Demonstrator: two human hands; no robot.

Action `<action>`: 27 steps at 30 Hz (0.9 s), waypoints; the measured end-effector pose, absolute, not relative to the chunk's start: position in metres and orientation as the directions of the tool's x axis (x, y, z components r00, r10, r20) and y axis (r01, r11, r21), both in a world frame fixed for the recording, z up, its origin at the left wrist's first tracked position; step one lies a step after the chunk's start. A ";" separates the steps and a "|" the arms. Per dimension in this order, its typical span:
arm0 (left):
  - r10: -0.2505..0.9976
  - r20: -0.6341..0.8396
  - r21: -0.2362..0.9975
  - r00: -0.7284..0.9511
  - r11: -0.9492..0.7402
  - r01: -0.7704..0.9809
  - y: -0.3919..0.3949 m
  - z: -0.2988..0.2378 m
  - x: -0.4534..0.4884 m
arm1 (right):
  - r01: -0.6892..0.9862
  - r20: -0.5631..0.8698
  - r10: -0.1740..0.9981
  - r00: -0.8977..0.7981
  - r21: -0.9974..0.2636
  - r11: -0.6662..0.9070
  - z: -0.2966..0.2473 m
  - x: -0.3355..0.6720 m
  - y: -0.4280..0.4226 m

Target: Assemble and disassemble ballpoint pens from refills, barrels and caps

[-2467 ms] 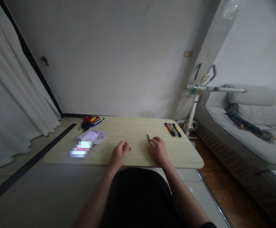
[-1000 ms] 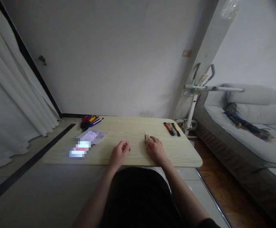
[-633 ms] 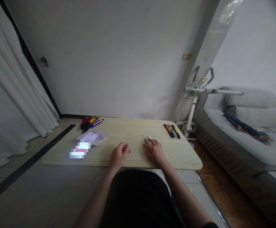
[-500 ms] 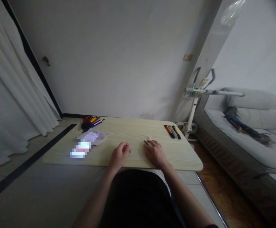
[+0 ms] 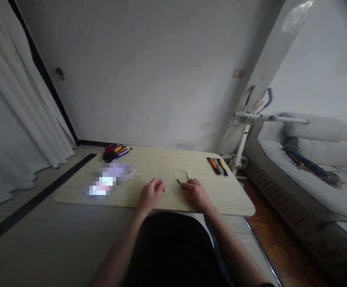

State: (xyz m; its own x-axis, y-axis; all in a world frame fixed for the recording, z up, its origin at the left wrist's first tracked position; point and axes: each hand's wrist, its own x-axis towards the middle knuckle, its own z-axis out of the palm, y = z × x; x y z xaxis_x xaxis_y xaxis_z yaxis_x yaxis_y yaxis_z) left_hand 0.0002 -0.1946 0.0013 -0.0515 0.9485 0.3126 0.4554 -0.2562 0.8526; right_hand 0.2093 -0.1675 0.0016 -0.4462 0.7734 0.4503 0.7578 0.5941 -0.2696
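Observation:
My left hand (image 5: 151,193) is closed above the table, its fingertips pinching a thin, clear pen tube (image 5: 161,175). A small dark tip shows below those fingers. To its right, my right hand (image 5: 195,194) grips a slim pen part (image 5: 178,180), dark near the fingers and pale toward its far end, pointing up and left. The two held pieces are apart. Just beyond the right fingers lies a small whitish piece (image 5: 188,174), too blurred to name. The fingers partly cover both held parts.
Both hands are over a pale wooden table (image 5: 161,157). A pile of coloured pens (image 5: 115,152) is at its back left, near papers (image 5: 128,170) and a bright, blurred-out screen (image 5: 101,186). A row of pens (image 5: 217,166) lies at the right.
The right hand has raised the slim pen part and turned it out to the left, so more of it shows. My left hand has stayed nearly in place. The view has shifted slightly.

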 end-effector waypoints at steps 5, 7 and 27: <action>0.943 0.321 0.856 -0.085 -0.250 0.453 -0.196 0.005 0.001 | 0.736 0.456 0.757 -0.469 -0.272 0.620 0.001 0.208 -0.167; 0.944 0.319 0.857 -0.088 -0.247 0.452 -0.197 0.005 0.002 | 0.724 0.458 0.746 -0.484 -0.269 0.635 0.002 0.208 -0.167; 0.944 0.329 0.827 -0.035 -0.270 0.494 -0.196 0.004 0.000 | 0.614 0.364 0.618 -0.697 -0.144 0.776 0.015 0.204 -0.163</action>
State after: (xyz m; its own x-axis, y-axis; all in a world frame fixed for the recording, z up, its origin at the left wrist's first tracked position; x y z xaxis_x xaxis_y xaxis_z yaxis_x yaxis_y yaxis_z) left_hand 0.0003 -0.1959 0.0037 -0.0354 0.9436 0.3293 0.4936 -0.2700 0.8267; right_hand 0.2038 -0.1635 0.0154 -0.6965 0.6181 0.3644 0.6136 0.7764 -0.1442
